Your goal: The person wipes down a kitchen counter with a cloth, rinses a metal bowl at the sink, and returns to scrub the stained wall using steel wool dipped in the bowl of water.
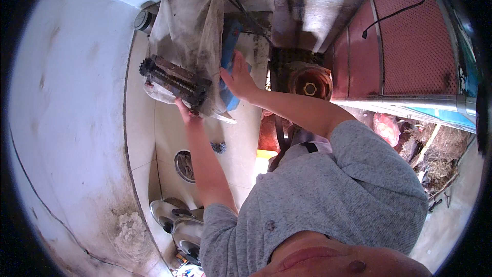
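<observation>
My left hand [188, 114] is at the lower right end of a dark, greasy metal roller unit [175, 79] and holds it tilted. A toothed gear sits on the unit's far left end, and a ribbed roller runs along its middle. Part of that hand's grip is hidden beneath the unit. Behind it, a stained whitish cloth [184, 30] drapes over something on the tiled counter [242, 134]. My right hand [241, 79], thumb spread from the fingers, lies against a blue panel [230, 102] at the cloth's right edge. What the cloth covers cannot be seen.
A stained white wall [73, 84] borders the counter on the left. Nearer me are a round steel drain cover [185, 165], a scouring pad [218, 147] and steel pot lids [186, 229]. A red cabinet [411, 34] with a hanging black cable [399, 9] stands right, beside a yellow handwheel [309, 89].
</observation>
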Demonstrator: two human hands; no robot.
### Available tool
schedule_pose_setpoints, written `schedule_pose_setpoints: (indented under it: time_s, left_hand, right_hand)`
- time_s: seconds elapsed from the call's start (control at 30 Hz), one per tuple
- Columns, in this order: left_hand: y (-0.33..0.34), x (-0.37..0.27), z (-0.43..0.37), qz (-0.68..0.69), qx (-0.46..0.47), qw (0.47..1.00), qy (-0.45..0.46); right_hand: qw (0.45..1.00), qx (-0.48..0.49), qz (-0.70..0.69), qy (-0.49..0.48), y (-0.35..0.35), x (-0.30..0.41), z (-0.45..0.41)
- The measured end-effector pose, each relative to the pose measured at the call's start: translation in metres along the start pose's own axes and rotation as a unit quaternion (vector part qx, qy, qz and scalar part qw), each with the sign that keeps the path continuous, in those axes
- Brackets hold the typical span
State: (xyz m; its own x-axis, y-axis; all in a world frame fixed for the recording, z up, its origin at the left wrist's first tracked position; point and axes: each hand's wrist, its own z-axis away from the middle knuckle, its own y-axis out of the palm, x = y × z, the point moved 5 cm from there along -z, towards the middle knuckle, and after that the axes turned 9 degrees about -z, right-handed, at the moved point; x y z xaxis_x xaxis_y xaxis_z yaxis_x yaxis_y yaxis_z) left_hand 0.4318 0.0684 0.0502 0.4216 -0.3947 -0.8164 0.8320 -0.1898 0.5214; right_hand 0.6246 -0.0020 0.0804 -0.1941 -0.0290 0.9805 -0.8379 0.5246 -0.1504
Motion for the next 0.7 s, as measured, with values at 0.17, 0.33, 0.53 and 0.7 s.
schedule_pose_setpoints:
  time_s: [0.17, 0.33, 0.53, 0.7]
  left_hand:
    - [0.009, 0.005, 0.033, 0.044, -0.068, 0.997, -0.016]
    - [0.004, 0.005, 0.066, 0.067, -0.122, 0.99, 0.021]
    - [-0.02, -0.001, 0.109, 0.073, -0.075, 0.991, 0.08]
    - [-0.06, -0.02, 0.138, 0.063, -0.077, 0.991, 0.091]
  right_hand:
    - [0.999, 0.043, -0.026, -0.001, -0.005, 0.003, 0.01]
    - [0.99, 0.13, -0.049, 0.03, 0.001, 0.0, 0.028]
    - [0.97, 0.231, -0.079, 0.01, 0.021, 0.013, 0.053]
    - [0.963, 0.247, -0.11, -0.003, 0.056, 0.026, 0.088]
